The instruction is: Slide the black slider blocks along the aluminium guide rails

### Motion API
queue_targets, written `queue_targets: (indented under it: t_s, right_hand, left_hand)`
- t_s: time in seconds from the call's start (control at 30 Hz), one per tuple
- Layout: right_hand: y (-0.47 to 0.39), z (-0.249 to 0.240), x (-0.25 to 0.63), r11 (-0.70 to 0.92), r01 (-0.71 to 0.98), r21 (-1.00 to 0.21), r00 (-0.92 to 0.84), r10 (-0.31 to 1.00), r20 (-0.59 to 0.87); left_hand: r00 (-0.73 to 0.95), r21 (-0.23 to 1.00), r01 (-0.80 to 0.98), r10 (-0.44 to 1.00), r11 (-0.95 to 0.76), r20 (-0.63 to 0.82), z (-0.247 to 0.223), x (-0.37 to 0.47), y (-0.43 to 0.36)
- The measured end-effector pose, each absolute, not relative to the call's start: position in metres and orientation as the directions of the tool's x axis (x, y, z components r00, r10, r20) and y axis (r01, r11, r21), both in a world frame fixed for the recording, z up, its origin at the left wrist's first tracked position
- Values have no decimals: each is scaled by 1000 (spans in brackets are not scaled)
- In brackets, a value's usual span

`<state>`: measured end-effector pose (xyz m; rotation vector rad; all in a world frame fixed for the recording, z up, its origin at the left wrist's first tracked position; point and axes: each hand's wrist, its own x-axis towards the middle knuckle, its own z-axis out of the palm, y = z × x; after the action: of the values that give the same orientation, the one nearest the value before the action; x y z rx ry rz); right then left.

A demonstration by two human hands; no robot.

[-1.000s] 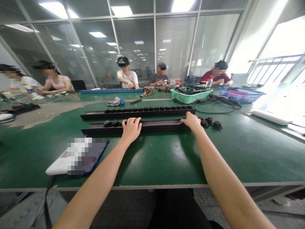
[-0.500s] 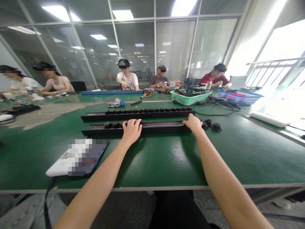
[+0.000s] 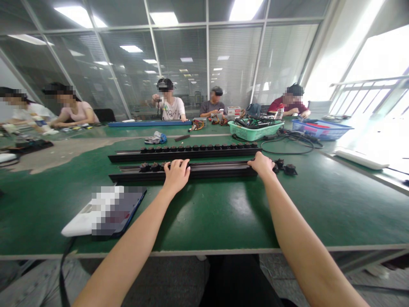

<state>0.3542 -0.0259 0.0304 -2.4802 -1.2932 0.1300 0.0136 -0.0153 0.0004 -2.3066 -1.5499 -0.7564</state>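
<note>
A long black rail point(image 3: 220, 172) with a pale channel lies across the table in front of me. Near its left part, my left hand point(image 3: 177, 170) curls over it from above, next to several small black knobbed pieces point(image 3: 150, 167). At the rail's right end my right hand point(image 3: 262, 164) is closed, thumb and fingers together; what is between them is hidden. Just right of that hand, loose black pieces point(image 3: 290, 169) lie on the table. Behind is a second black rail point(image 3: 185, 154) with a row of similar pieces along it.
A white device with a dark tablet-like slab point(image 3: 128, 213) is at front left. Beyond the rails lie a grey-blue glove point(image 3: 156, 137), a green basket point(image 3: 255, 133) of cables and a blue basket point(image 3: 322, 130). Several people sit around the table.
My right hand has shifted slightly right at the rail's end. My left hand stays in place. Across the table, a person in white has raised one hand toward the head.
</note>
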Motion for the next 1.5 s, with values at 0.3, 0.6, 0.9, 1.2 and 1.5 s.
queue_targets:
  t_s: [0.3,0.6,0.9,1.2,1.5]
  right_hand:
    - [-25,25,369,-556,754,-350,621,777,102]
    - [-23,18,382,-619,713,-331,684,717,134]
    - [-26,20,387,-632,679,-374,705,704,90]
    - [-35,21,398,-666,644,-377,758,620,200]
    - [-32,21,409,-702,677,-221,732,674,101]
  left_hand:
    - [290,76,919,791,-388,539,2,15,-17]
    - [295,74,916,787,-394,541,1,13,-17]
    - [292,75,916,783,-394,550,0,13,-16]
    - [302,71,912,777,-405,553,-3,11,-14]
    - [307,61,912,773,-406,556,-2,12,-13]
